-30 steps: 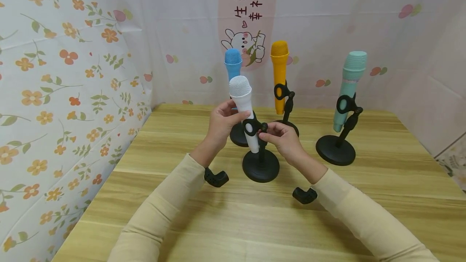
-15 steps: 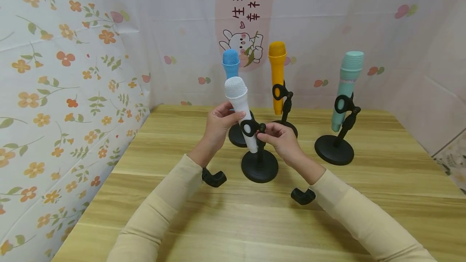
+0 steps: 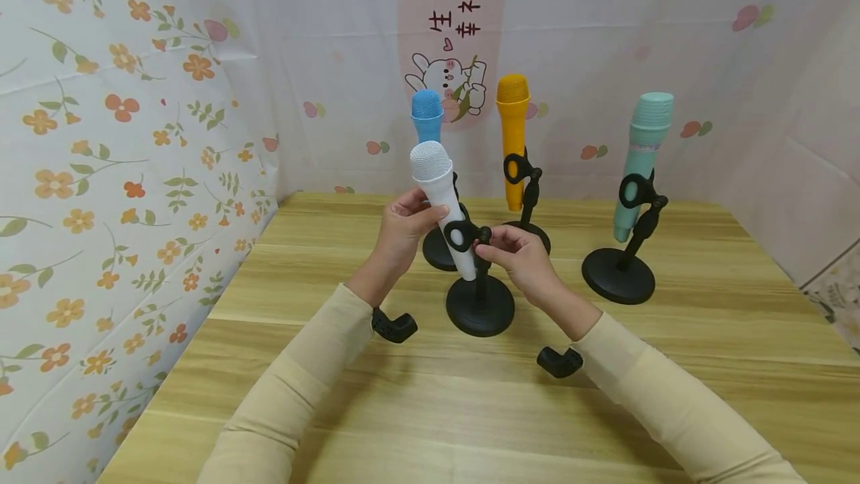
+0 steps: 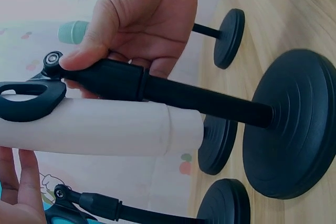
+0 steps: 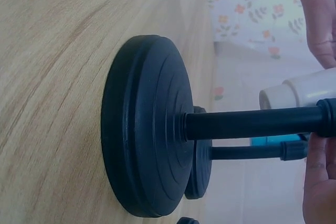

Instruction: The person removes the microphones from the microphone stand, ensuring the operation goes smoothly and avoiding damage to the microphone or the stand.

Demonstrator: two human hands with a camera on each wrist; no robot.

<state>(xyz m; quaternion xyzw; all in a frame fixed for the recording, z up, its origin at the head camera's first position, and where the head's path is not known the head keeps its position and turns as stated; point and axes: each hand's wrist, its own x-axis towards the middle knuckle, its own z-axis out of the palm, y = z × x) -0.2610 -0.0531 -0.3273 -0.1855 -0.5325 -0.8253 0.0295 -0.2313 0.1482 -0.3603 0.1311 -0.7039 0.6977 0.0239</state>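
Left hand (image 3: 402, 228): just left of frame centre, angled up from lower left; thumb laid across the front, grip closed on the white microphone (image 3: 438, 187). Right hand (image 3: 527, 260): angled up from lower right, grip pinching the neck of the black stand (image 3: 480, 308). White microphone, one: frame centre, mesh head, smooth tapering body, tilted head to upper left, seated in the clip (image 3: 473, 234) above the bench (image 3: 430, 409).

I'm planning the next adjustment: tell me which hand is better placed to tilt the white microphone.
Probably the left hand: it holds the white microphone above the black clip, while the right hand grips the microphone stand.
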